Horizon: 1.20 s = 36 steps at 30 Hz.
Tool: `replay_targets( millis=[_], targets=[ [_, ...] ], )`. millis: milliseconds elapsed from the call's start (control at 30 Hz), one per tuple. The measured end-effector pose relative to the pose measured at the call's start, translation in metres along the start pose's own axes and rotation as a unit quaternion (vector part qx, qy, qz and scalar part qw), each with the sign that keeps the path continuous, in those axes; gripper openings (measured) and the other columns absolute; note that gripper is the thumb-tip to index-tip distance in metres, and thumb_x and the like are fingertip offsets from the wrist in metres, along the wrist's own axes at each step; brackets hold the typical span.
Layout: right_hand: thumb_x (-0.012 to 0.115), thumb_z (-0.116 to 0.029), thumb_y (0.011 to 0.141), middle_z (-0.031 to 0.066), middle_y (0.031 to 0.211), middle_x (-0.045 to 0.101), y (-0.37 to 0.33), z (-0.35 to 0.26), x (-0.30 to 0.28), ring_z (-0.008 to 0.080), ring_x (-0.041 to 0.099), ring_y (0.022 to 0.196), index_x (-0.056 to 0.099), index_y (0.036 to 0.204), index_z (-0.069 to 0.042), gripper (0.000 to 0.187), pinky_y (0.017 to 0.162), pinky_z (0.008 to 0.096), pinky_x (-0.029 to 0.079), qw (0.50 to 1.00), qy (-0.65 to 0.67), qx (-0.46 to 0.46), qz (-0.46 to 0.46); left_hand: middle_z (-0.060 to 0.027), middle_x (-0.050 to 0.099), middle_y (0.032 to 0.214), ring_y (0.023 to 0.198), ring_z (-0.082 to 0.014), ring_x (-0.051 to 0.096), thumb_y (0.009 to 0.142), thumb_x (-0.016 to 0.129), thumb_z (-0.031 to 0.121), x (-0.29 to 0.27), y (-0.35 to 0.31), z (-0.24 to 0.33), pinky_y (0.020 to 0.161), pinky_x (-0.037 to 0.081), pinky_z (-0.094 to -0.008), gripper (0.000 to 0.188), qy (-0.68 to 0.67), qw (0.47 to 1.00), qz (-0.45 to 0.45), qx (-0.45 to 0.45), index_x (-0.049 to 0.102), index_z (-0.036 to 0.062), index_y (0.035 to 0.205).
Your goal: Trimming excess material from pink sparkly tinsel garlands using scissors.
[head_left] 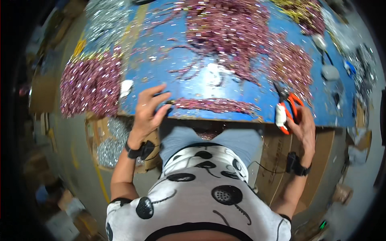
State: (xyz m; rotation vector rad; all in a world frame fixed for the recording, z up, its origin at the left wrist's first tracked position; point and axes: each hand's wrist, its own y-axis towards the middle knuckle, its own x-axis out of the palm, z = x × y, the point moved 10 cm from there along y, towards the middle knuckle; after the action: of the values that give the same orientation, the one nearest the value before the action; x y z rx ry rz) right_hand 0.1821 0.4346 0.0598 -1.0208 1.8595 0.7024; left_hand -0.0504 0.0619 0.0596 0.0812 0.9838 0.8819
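A thin bundle of pink tinsel (217, 105) lies along the near edge of the blue table, with a dark tip at its left end. Just beside that tip is my left hand (148, 110), open, its fingers apart and the thumb close to the bundle. At the right, my right hand (302, 126) is closed around the orange-red handles of a pair of cutting pliers (288, 105). Their dark jaws point away from me over the table, and white wrapping covers part of one handle.
A large heap of pink tinsel (229, 30) covers the table's far middle, with loose strands around it. Pink tinsel (90, 86) hangs off the left side, near silver tinsel (106, 20). Below stands a carton of silver tinsel (110, 148). A grey rounded object (330, 72) lies right.
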Motion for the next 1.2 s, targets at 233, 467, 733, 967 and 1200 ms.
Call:
replay_targets(
  millis=[233,467,733,967,1200],
  targets=[
    [0.074,-0.014,0.076,0.0072,0.091,0.062,-0.039,0.033,-0.021,0.0167,0.06,0.083,0.059,0.106,-0.001,0.035,0.077,0.0306,0.049,0.975,0.118,0.185,0.024,-0.0118,0.066,0.112,0.1,-0.0307,0.06,0.079,0.074,0.014,0.075,0.055,0.115,0.089,0.044,-0.0402,0.036,-0.061,0.977,-0.104,0.174,0.065,0.0039,0.112],
    [0.067,-0.009,0.084,0.0028,0.093,0.06,-0.113,0.028,0.062,0.0114,0.06,0.082,0.05,0.125,-0.006,0.044,0.071,0.024,0.05,0.822,0.519,0.231,-0.051,-0.0096,0.058,0.104,0.097,-0.0293,0.054,0.077,0.075,0.015,0.161,0.056,0.122,0.083,0.04,-0.0392,0.038,-0.046,0.969,-0.176,0.169,0.062,0.0054,0.112],
    [0.087,-0.016,0.063,0.0159,0.111,0.061,-0.145,-0.03,0.118,0.0338,0.061,0.102,0.039,0.141,-0.009,0.092,0.09,0.0398,0.048,0.896,0.362,0.095,-0.239,-0.009,0.056,0.09,0.087,-0.0287,0.053,0.082,0.067,0.009,0.166,0.061,0.11,0.079,0.039,-0.038,0.014,-0.076,0.973,-0.185,0.117,0.062,0.0079,0.095],
    [0.09,-0.018,0.059,0.0119,0.108,0.057,-0.104,-0.078,0.101,0.0274,0.055,0.083,0.029,0.145,-0.005,0.107,0.083,0.0363,0.047,0.928,0.321,0.043,-0.183,0.0024,0.051,0.08,0.073,-0.0064,0.045,0.091,0.066,0.019,0.17,0.069,0.089,0.064,0.038,-0.024,0.017,-0.276,0.882,-0.359,-0.13,0.063,0.0028,0.096],
    [0.089,-0.027,0.057,0.0092,0.103,0.06,-0.091,-0.082,0.109,0.0271,0.055,0.078,0.035,0.142,-0.005,0.103,0.074,0.0357,0.046,0.957,0.253,0.009,-0.143,0.0049,0.049,0.078,0.075,-0.0046,0.045,0.093,0.065,0.019,0.179,0.056,0.095,0.066,0.037,-0.0231,0.016,-0.296,0.835,-0.443,-0.138,0.063,0.0028,0.095]
  ],
)
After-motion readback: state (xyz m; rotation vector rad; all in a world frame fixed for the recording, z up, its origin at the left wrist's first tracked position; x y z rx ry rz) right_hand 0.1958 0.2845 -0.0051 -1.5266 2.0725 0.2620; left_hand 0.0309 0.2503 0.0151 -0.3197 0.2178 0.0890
